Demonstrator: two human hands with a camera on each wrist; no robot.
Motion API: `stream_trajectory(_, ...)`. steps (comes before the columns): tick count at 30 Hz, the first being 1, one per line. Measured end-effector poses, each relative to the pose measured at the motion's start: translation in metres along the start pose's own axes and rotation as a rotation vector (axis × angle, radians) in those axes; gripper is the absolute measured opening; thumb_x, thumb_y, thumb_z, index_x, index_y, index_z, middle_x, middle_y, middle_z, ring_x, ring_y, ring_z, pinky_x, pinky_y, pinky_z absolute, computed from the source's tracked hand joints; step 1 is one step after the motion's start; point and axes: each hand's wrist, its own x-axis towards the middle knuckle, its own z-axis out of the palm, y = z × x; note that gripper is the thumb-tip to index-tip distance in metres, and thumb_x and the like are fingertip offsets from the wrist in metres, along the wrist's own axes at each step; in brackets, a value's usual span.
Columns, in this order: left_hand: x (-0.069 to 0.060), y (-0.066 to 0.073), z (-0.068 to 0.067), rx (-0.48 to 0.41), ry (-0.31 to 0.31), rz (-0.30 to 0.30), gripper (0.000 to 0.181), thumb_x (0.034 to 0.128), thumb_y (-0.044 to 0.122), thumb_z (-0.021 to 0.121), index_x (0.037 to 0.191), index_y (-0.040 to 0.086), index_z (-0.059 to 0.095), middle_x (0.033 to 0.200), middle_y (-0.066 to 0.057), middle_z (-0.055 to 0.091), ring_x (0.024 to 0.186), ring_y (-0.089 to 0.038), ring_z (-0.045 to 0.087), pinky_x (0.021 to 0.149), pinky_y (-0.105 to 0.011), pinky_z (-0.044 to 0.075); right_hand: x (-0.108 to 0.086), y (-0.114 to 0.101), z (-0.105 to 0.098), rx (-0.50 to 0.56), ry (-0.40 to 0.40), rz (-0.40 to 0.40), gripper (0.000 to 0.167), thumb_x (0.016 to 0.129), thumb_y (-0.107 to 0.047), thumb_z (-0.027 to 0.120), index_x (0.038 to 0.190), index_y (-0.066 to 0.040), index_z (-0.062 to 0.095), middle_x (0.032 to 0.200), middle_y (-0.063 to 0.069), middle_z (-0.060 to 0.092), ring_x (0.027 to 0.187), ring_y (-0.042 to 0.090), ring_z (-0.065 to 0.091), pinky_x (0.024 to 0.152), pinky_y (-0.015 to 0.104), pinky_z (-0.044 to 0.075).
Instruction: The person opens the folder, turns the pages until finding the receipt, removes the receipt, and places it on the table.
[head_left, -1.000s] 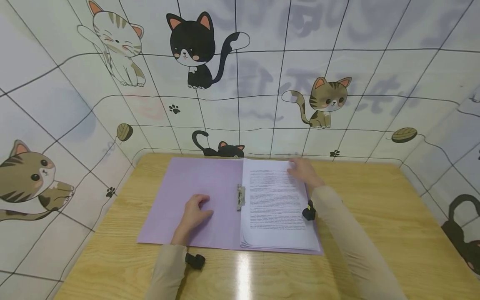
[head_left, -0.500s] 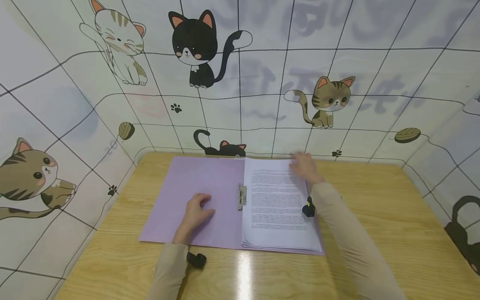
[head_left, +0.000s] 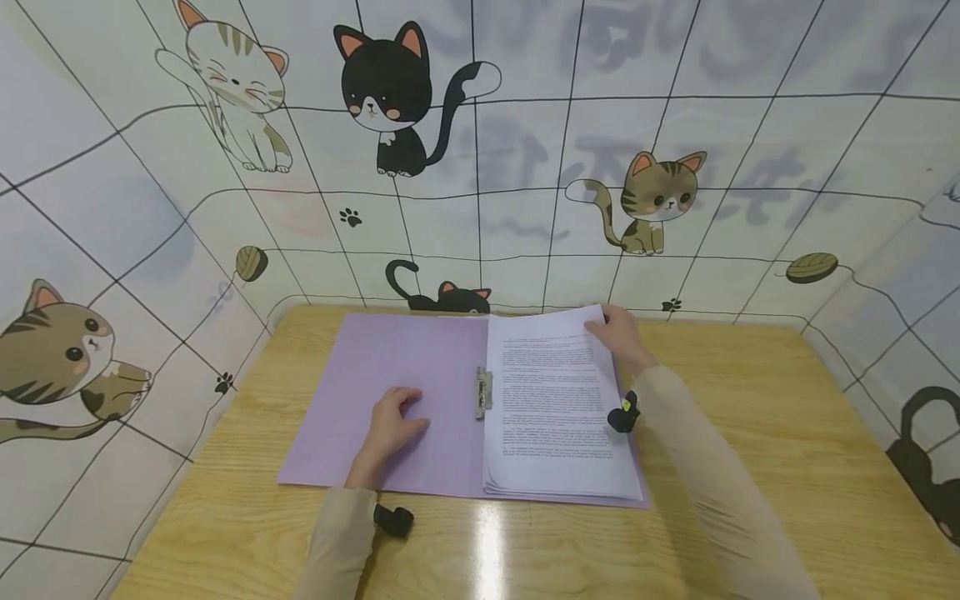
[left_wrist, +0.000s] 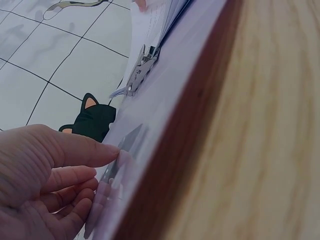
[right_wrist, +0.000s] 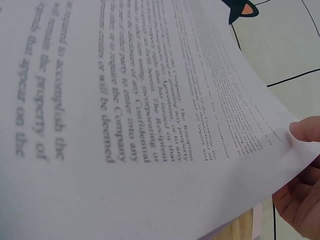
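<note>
Right of the clip point(head_left: 483, 394), pinches with the right hand point(head_left: 621, 335) a page point(head_left: 555, 396) newly lifted, seemingly parting it from the stack point(head_left: 491, 489); left of the clip, lays the empty left hand point(head_left: 392, 427) on the folder point(head_left: 412, 350).

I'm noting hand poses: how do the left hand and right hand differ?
The right hand pinches the top right corner of the paper; the left hand is loosely curled and holds nothing. The right hand is farther away; the left hand is nearer, at the left side of the purple folder. Both have beige sleeves and black wrist cameras.
</note>
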Motion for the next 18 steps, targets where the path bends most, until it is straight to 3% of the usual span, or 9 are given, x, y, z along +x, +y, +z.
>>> stream_trajectory(4,-0.001,0.0,0.001,-0.001,-0.002,-0.009,0.041,0.0663,-0.005,0.074,0.104,-0.012,0.061,0.106,-0.024,0.058,0.102,-0.038,0.056,0.09,-0.045,0.046,-0.006,0.005,-0.001,0.083,-0.044,0.047,0.038,0.093,-0.017,0.053,0.121,0.008,0.054,0.112,0.023,0.058,0.091,0.029,0.05,0.076,0.034,0.04)
stream_trajectory(10,0.0,0.001,0.002,0.002,-0.007,-0.017,0.04,0.067,-0.005,0.074,0.105,-0.012,0.061,0.106,-0.023,0.058,0.103,-0.038,0.056,0.091,-0.045,0.046,-0.021,0.005,-0.007,0.208,-0.117,0.082,0.04,0.093,-0.017,0.051,0.125,0.006,0.052,0.115,0.024,0.058,0.098,0.029,0.054,0.084,0.036,0.042)
stream_trajectory(14,0.001,0.0,0.002,0.004,-0.008,-0.016,0.04,0.0667,-0.005,0.074,0.104,-0.011,0.062,0.106,-0.023,0.058,0.103,-0.037,0.056,0.091,-0.045,0.046,-0.029,0.004,-0.012,0.286,-0.154,0.082,0.039,0.093,-0.014,0.051,0.127,0.005,0.051,0.115,0.024,0.058,0.092,0.026,0.057,0.078,0.032,0.046)
stream_trajectory(18,0.001,-0.001,0.003,0.011,0.003,-0.013,0.04,0.0658,-0.005,0.075,0.103,-0.011,0.062,0.105,-0.023,0.059,0.102,-0.037,0.056,0.09,-0.045,0.046,-0.037,0.001,-0.015,0.331,-0.197,0.143,0.041,0.093,-0.016,0.052,0.13,0.003,0.049,0.116,0.022,0.059,0.085,0.019,0.061,0.071,0.028,0.049)
